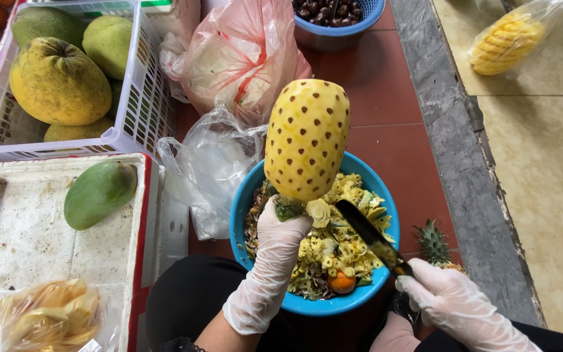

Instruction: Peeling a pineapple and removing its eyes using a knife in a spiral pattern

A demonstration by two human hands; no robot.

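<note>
At frame centre, the gloved left hand (275,251) is gripping the peeled yellow pineapple (307,137) upright above the blue plastic bowl (245,195) while the gloved right hand (454,303), clenching the dark-bladed knife (373,238), is best angling shallowly along each eye row.

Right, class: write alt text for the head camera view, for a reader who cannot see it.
A gloved left hand holds a peeled pineapple upright over a blue bowl of peelings, while the gloved right hand holds a dark knife at its base. To the left, a green mango lies in a foam tray.
</note>
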